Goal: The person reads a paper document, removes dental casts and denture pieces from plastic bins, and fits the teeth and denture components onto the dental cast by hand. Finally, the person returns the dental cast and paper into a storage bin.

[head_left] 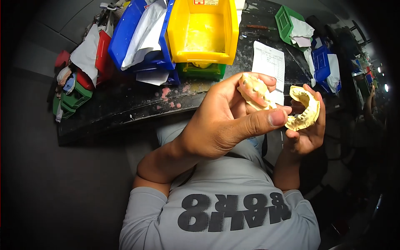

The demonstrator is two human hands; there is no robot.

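Half-curled left hand (220, 121) grips a pink-tinged cast (254, 92); half-curled right hand (310, 141), a pale-yellow horseshoe cast (313, 110).

A bumpy, pale yellow plaster tooth model with a pink patch (255, 92) is held tilted, right of the frame's middle. Near it, farther right, a pale yellow, horseshoe-shaped plaster tooth model (311, 109) is held opening leftward.

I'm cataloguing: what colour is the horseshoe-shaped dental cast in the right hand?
The horseshoe-shaped dental cast is pale yellow; head view.
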